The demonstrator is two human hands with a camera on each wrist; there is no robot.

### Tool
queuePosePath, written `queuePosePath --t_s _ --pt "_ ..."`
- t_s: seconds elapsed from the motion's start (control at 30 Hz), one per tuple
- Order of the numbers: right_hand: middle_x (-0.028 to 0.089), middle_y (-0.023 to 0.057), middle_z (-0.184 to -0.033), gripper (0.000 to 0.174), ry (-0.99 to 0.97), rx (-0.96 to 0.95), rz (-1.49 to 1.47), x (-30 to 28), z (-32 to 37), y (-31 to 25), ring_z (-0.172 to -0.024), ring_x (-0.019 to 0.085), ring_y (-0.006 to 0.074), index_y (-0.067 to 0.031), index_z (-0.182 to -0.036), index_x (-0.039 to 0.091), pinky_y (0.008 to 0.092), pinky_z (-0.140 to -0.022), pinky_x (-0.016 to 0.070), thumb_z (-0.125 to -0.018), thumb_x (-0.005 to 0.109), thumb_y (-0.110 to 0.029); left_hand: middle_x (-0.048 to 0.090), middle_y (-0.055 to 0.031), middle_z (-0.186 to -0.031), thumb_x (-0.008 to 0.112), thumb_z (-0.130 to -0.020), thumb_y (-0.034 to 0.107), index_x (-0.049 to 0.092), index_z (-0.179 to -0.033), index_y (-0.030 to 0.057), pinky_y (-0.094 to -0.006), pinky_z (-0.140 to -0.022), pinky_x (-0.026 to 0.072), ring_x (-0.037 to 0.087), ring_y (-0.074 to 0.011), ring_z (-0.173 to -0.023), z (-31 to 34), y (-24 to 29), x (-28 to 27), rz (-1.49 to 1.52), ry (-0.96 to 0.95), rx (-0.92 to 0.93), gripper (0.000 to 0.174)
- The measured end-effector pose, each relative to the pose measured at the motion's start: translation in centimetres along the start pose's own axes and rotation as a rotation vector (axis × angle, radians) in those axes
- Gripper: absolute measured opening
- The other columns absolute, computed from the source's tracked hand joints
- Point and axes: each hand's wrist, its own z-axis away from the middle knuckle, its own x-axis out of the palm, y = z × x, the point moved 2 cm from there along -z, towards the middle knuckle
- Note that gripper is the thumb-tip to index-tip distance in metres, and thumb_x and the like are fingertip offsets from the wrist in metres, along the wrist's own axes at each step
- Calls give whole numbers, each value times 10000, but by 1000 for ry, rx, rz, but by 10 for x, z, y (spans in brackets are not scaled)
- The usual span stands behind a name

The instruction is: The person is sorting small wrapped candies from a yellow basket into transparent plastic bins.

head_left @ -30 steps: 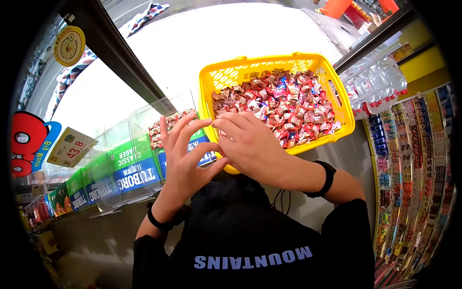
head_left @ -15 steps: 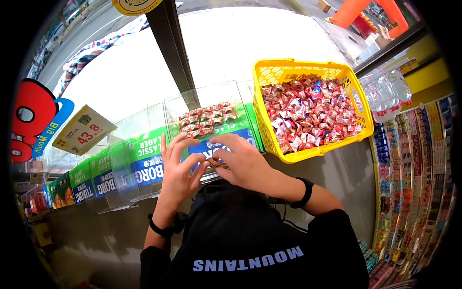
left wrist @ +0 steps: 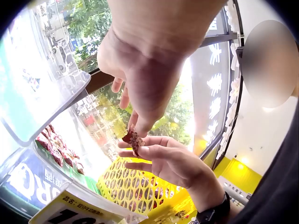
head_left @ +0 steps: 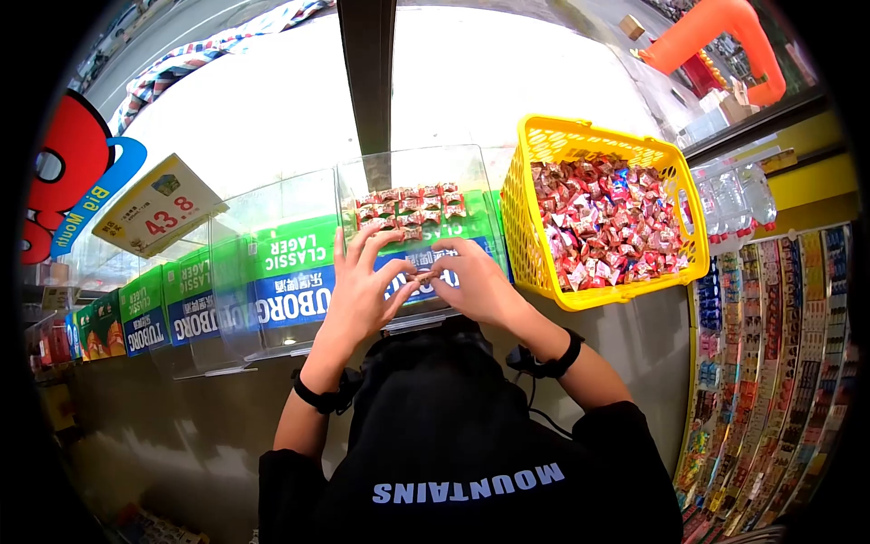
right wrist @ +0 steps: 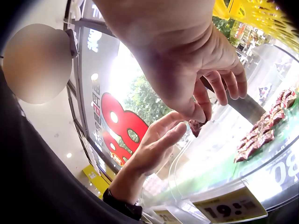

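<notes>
Between the two hands, in front of the chest, is a small wrapped candy (head_left: 423,276) in a brown-red wrapper. My left hand (head_left: 361,286) pinches one end of it with thumb and fingertips, its other fingers spread. From the other side my right hand (head_left: 478,286) grips the candy between thumb and forefinger. The left wrist view shows the candy (left wrist: 134,141) with fingertips of both hands on it. Just beyond the hands, several similar candies (head_left: 410,207) lie in neat rows on a green and blue beer carton (head_left: 390,276), inside a clear plastic bin (head_left: 476,177).
A yellow basket (head_left: 535,195) heaped with loose wrapped candies stands to the right of the bin. More clear bins and cartons (head_left: 290,272) run off to the left, with a price sign (head_left: 159,207) above them. Bottled water (head_left: 734,199) and packed shelves (head_left: 770,363) are at the right.
Both hands have moved from the basket's near left corner to in front of the clear bin, and the candy between the fingertips now shows. The view has swung right.
</notes>
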Motion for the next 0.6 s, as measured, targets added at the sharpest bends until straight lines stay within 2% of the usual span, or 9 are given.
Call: queuePosePath --t_s 0.13,0.37,0.47,0.6 --pt "682 205 -1297 149 -22 5 -56 -3 -3 0 -1220 641 418 -20 -984 759 467 -1055 521 -901 759 -143 624 -66 -1418 826 -910 223 761 -954 161 -699 -1280 176 452 -385 -1476 -1 -7 4 -25 11 29 100" --pt "656 214 -1343 179 -50 83 -100 -1 -3 13 -1273 609 428 -28 -1007 739 486 -1095 488 -900 781 -165 629 -74 -1416 807 -927 251 777 -946 137 -704 -1269 173 444 -384 -1481 4 -19 19 27 5 20 119" --pt "623 175 -1399 209 162 -64 110 0 -4 1 -1306 595 417 -61 -1065 722 490 -1097 490 -895 800 -154 629 -73 -1416 799 -933 238 778 -943 133 -711 -1264 172 441 -383 -1480 2 -18 21 21 49 -11 107" --pt "609 168 -1383 267 202 -237 257 5 -11 -13 -1300 583 416 -81 -1071 706 520 -1087 483 -834 811 -145 631 -72 -1402 793 -936 226 771 -930 134 -717 -1257 177 447 -380 -1470 -1 -20 22 -17 67 -35 96"
